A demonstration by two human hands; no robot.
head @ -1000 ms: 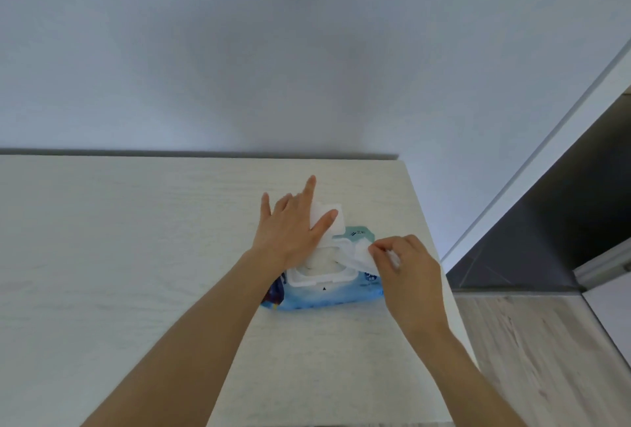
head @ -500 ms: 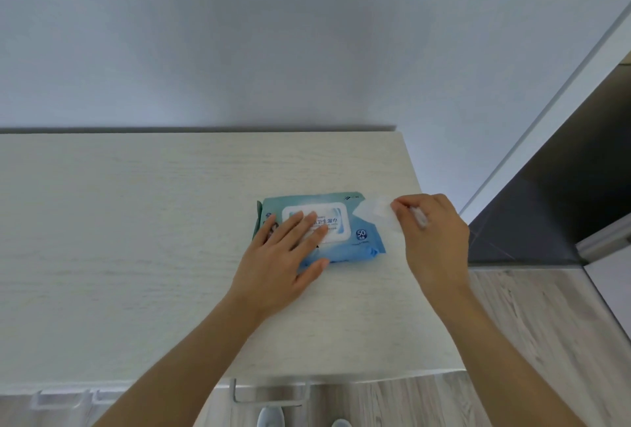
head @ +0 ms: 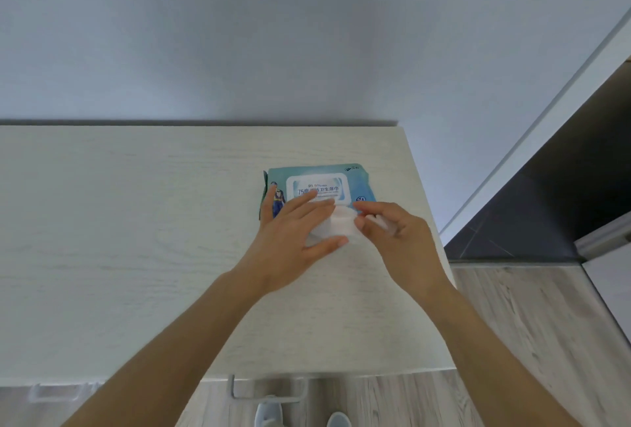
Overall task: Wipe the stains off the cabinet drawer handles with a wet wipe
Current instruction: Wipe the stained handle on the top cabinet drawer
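Observation:
A blue pack of wet wipes (head: 321, 184) lies on the pale wooden cabinet top (head: 136, 238), its white lid shut. A white wet wipe (head: 336, 226) is held just in front of the pack between both hands. My left hand (head: 293, 242) has its fingers and thumb around the wipe's left side. My right hand (head: 396, 232) pinches the wipe's right edge. Below the cabinet's front edge a metal drawer handle (head: 266, 392) sticks out, and a second handle (head: 58, 390) shows faintly at the lower left.
The cabinet stands against a plain light wall (head: 273, 33). Its right edge drops to a wood-look floor (head: 512, 324), with a dark doorway (head: 563, 187) beyond. Two shoe tips (head: 269, 413) show at the bottom.
The pack's lid was open and is now shut. My right hand pulled the wipe free and brought it in front of the pack, where my left hand left the pack and took hold of it.

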